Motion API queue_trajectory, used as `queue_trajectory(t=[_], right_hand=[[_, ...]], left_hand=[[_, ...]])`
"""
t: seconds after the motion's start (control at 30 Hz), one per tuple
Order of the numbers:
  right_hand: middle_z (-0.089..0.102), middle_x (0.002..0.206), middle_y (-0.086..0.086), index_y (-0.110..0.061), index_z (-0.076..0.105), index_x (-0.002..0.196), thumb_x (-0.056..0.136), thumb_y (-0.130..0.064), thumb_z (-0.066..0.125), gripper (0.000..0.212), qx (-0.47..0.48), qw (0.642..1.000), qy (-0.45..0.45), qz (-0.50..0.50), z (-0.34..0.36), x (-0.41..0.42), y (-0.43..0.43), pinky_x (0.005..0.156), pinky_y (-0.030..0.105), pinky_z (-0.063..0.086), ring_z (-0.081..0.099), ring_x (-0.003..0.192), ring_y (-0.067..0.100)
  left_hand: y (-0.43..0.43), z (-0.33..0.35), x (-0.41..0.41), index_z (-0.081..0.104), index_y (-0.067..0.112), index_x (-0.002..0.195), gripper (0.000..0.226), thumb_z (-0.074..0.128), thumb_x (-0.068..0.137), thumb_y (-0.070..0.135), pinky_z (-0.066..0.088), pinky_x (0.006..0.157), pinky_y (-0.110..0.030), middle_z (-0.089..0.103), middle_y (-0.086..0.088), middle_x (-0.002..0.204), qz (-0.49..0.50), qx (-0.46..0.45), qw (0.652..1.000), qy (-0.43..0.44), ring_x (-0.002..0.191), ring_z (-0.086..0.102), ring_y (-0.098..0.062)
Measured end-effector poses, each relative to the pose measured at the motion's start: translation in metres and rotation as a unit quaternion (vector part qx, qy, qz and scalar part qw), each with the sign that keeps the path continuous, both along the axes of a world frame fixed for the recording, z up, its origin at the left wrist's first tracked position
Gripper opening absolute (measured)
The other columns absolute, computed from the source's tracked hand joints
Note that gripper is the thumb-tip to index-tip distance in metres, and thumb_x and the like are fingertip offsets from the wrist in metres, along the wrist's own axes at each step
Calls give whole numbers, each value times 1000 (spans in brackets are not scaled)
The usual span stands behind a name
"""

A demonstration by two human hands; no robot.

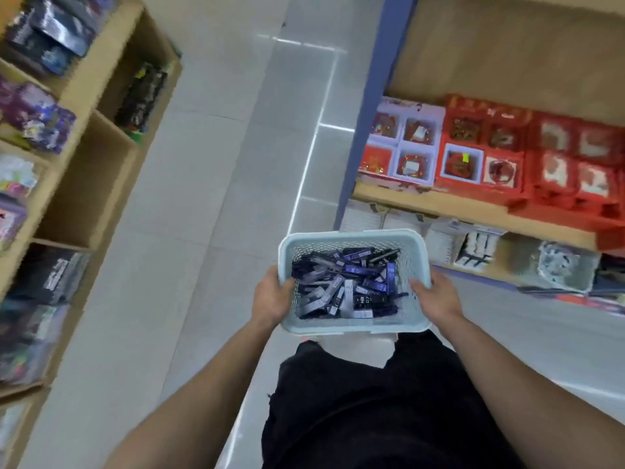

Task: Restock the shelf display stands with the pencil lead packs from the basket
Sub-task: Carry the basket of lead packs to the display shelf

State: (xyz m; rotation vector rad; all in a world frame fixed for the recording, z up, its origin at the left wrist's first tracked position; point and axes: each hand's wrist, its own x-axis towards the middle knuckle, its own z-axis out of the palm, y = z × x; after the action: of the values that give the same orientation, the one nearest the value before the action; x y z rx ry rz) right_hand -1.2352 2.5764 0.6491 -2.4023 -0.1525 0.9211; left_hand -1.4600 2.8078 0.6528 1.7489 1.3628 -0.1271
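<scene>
Restock not started, by the look: pale blue perforated plastic basket (pixel 353 328) at lower centre of frame, full of dark blue-and-silver pencil lead packs (pixel 348 282). Left hand (pixel 272 297) & right hand (pixel 434 296) clamp its opposite rims. No display stands visible; all packs left to place.

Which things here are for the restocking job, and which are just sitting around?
For the job: pale blue plastic lattice basket; dark blue and silver pencil lead packs piled inside it; left hand and right hand, gripping its two sides.

Just sitting around: red boxed decorations on the right wooden shelf; purple packets on the left shelf; grey tiled floor.
</scene>
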Motion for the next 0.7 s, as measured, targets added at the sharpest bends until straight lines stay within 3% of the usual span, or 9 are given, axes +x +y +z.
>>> queue_trajectory(t=[0.2, 0.37, 0.47, 0.53, 0.7], right_hand=[[66, 86, -1, -18, 66, 113, 97, -33, 60, 22, -16, 995, 3, -96, -18, 8, -82, 70, 30, 42, 59, 71, 14], [64, 74, -2, -17, 64, 105, 98, -32, 61, 17, -2, 992, 13, -128, -86, 39, -148, 59, 27, 42, 60, 64, 17], [64, 71, 1, -18, 63, 103, 98, -32, 60, 15, 1, 992, 17, -126, -166, 62, -180, 51, 24, 39, 59, 58, 17], [66, 76, 2, -19, 61, 103, 99, -32, 58, 13, 0, 992, 18, -127, -233, 80, -199, 54, 26, 41, 61, 63, 19], [63, 75, -1, -19, 58, 101, 100, -30, 57, 11, -21, 988, 18, -151, -410, 111, -230, 50, 25, 41, 60, 61, 18]], left_hand=[[-50, -17, 46, 61, 9, 124, 27, 57, 100, 19, 40, 76, -28, 65, -1, 101, -84, -14, 996, -21, 87, 59, -20], [-103, -81, 96, 63, 13, 118, 20, 57, 99, 19, 40, 76, -27, 66, -1, 100, -99, -40, 994, -16, 88, 60, -21], [-134, -159, 126, 62, 18, 108, 11, 58, 98, 19, 40, 66, -26, 65, 3, 91, -95, -31, 995, -2, 82, 60, -19], [-151, -227, 146, 58, 22, 104, 5, 58, 99, 20, 38, 58, -19, 63, 8, 84, -99, -29, 995, 6, 77, 60, -15], [-187, -401, 184, 61, 21, 104, 7, 58, 102, 26, 41, 62, -22, 63, 4, 86, -101, -43, 994, 17, 76, 58, -15]])
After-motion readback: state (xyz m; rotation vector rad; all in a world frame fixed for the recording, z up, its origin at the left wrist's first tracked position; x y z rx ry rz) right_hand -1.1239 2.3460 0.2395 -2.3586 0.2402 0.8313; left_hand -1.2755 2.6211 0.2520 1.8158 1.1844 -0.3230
